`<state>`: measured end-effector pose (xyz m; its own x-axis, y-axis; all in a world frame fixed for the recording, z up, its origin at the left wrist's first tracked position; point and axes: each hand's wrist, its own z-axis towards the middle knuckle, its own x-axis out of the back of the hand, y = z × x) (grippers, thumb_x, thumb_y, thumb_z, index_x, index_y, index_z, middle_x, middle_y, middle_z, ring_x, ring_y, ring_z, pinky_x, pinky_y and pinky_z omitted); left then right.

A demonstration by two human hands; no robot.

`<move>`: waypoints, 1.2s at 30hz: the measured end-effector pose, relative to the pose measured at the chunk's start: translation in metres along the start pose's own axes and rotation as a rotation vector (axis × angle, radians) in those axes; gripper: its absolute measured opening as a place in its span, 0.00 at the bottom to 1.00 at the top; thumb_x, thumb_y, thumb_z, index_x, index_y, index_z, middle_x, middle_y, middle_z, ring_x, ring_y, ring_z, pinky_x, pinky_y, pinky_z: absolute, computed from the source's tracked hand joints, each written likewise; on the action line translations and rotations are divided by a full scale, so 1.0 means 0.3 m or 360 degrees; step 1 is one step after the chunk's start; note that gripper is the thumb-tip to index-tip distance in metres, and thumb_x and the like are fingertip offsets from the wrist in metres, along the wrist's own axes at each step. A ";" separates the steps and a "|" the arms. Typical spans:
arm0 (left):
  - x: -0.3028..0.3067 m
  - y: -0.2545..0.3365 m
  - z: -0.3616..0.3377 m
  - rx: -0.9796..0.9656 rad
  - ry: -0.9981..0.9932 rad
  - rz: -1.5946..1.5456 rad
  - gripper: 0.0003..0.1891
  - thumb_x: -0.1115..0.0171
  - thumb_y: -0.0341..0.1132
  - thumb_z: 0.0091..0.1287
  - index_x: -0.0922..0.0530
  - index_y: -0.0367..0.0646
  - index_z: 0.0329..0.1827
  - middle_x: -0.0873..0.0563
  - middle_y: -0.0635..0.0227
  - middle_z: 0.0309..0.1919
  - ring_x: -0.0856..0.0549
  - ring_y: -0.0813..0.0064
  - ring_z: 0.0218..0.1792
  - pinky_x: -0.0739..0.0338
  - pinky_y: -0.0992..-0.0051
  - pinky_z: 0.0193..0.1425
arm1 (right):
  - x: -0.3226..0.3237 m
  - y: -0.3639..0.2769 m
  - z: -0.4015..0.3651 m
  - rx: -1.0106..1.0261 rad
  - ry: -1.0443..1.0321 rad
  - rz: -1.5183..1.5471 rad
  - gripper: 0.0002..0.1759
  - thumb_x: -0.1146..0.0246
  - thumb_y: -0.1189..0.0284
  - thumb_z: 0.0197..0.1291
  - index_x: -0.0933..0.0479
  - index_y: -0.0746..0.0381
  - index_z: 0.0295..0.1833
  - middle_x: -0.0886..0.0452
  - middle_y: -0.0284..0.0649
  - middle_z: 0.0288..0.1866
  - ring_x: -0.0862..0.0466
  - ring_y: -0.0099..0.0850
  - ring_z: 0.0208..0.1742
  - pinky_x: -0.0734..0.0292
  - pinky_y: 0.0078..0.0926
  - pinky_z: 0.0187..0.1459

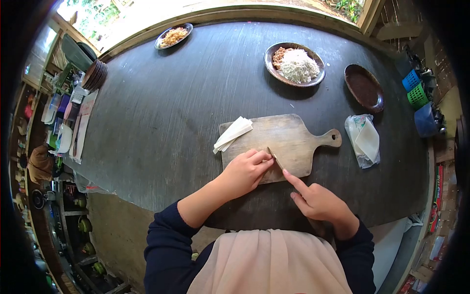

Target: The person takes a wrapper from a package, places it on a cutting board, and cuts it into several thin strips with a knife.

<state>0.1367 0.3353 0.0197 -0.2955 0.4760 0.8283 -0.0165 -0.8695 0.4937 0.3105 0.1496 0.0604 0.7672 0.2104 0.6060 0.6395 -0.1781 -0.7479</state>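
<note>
A wooden cutting board [289,132] with a handle at its right lies on the dark table. My left hand [245,171] rests on the board's lower part, fingers curled and pressed together; what they hold is mostly hidden. My right hand [318,200] grips a knife [275,159], its index finger stretched along the blade's back. The blade's tip is on the board, right beside my left fingertips. White flat strips [234,133] lie in a fanned stack across the board's upper left corner.
Beyond the board stands a plate [320,81] of white shreds and brown bits. A small plate [159,45] with orange-brown food sits farther back. To the right are an empty oval dish [362,88] and a plastic packet [363,142] with white sheets. Stacked brown plates [94,75] stand left.
</note>
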 end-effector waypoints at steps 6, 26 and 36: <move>-0.002 0.013 -0.014 0.0054 -0.0052 0.0063 0.19 0.37 0.23 0.57 0.21 0.36 0.54 0.21 0.61 0.52 0.21 0.60 0.51 0.24 0.66 0.57 | -0.010 0.012 0.000 0.0049 0.0042 -0.0091 0.35 0.45 0.75 0.66 0.45 0.55 0.78 0.28 0.52 0.14 0.26 0.49 0.15 0.29 0.43 0.26; -0.008 0.018 -0.009 0.0043 -0.0066 0.0113 0.20 0.37 0.23 0.57 0.22 0.36 0.55 0.22 0.59 0.51 0.22 0.58 0.51 0.24 0.65 0.58 | 0.006 0.014 -0.029 0.0176 0.0106 -0.0222 0.35 0.45 0.75 0.64 0.44 0.58 0.77 0.28 0.52 0.15 0.24 0.47 0.16 0.27 0.42 0.26; -0.014 0.013 -0.013 0.0042 -0.0029 0.0069 0.20 0.38 0.23 0.58 0.22 0.36 0.55 0.22 0.60 0.50 0.22 0.58 0.50 0.24 0.64 0.57 | 0.007 0.008 -0.027 0.0097 0.0068 -0.0128 0.35 0.45 0.75 0.65 0.44 0.54 0.77 0.28 0.55 0.15 0.25 0.50 0.17 0.29 0.44 0.27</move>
<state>0.1342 0.3294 0.0170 -0.2777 0.4403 0.8538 0.0215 -0.8857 0.4638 0.3140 0.1419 0.0619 0.7159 0.1802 0.6746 0.6958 -0.1030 -0.7108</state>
